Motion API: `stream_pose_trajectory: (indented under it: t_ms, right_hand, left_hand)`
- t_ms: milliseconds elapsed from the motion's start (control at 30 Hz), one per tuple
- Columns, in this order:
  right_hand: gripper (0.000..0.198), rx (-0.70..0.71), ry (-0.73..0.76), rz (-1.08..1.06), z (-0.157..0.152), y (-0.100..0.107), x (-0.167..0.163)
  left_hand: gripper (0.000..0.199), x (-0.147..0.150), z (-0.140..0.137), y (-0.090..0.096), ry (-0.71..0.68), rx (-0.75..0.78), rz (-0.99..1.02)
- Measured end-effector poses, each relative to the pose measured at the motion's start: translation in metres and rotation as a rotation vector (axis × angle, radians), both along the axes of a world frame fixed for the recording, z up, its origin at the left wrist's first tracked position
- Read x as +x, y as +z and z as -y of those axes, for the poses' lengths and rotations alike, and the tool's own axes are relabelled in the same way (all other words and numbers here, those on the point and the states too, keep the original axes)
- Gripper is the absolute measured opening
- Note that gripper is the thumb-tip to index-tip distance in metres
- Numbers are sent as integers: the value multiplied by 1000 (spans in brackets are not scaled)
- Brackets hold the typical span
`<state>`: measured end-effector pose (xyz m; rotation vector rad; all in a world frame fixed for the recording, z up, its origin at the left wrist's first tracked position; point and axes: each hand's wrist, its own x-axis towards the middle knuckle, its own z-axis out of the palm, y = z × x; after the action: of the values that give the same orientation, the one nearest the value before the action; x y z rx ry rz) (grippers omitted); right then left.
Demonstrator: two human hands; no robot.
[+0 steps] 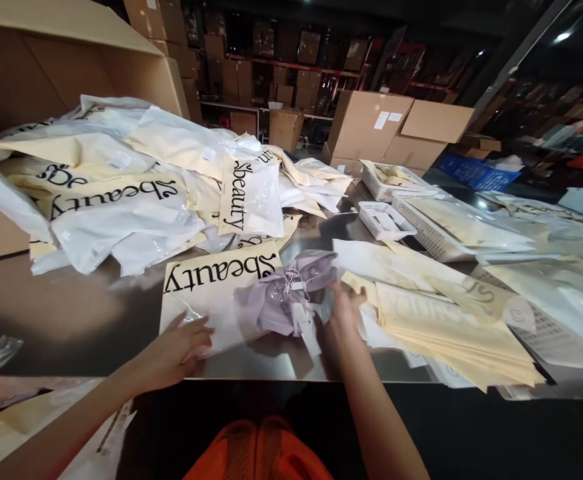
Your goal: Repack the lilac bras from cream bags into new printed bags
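Note:
A cream-and-white packaging bag (206,300) printed "Sbeauty", upside down from my side, lies flat near the table's front edge. On its right part and beyond rests a lilac garment (276,300), bunched in the middle by thin strings, with white hang tags (306,327) dangling toward me. My left hand (184,350) touches the bag's lower left part with fingers stretched and apart. Beside the garment's right end is my right hand (344,313), slightly blurred, its fingers apart; I see nothing clearly gripped in it.
A heap of filled bags (121,193) spills from a large carton (71,60) at left. To the right lie a stack of cream bags (446,333), a small white tray (386,221) and perforated white baskets (426,230). A crumpled clear wrapper (0,351) lies far left. Cartons (371,127) stand behind.

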<state>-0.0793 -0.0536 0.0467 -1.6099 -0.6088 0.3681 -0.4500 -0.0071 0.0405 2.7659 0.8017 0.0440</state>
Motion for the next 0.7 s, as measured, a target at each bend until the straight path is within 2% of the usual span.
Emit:
stream_pose_trajectory:
  t_ms: [67, 100, 167, 267, 300, 367, 467, 533, 567, 600, 633, 667, 700]
  right_hand:
    - [45, 12, -133, 79, 16, -2, -2]
    - [40, 20, -131, 128, 23, 0, -7]
    - [27, -12, 61, 352, 31, 6, -23]
    - [25, -202, 470, 924, 27, 11, -51]
    - [29, -277, 525, 1098, 23, 10, -56]
    - [27, -343, 490, 1311, 17, 7, -59]
    - [12, -210, 277, 1406, 22, 12, -50]
    - [15, -90, 86, 1390, 38, 22, -51]
    - [18, -38, 21, 1384, 48, 27, -56]
    - [22, 9, 15, 1387, 58, 33, -64]
    - [25, 54, 76, 1391, 68, 37, -74]
    - [27, 88, 209, 1392, 76, 40, -86]
    - [30, 108, 398, 1377, 83, 42, -97]
  left_hand:
    - [22, 2, 4, 8, 83, 54, 75]
    - [21, 9, 8, 13, 98, 71, 129]
    - [22, 33, 19, 21, 92, 77, 270]
    - [21, 78, 35, 27, 49, 22, 489]
    - [20, 91, 39, 28, 49, -15, 544]
    - [19, 111, 46, 26, 108, -117, 610]
    - [21, 122, 52, 21, 334, -394, 647]
    - [28, 122, 55, 19, 482, -733, 715]
    - [37, 121, 57, 20, 511, -942, 782]
    - [51, 120, 59, 22, 502, -1148, 865]
    - [63, 118, 61, 25, 471, -1318, 948]
    - [70, 115, 63, 30, 449, -1418, 1017]
    - [74, 110, 65, 35, 460, -1441, 1061]
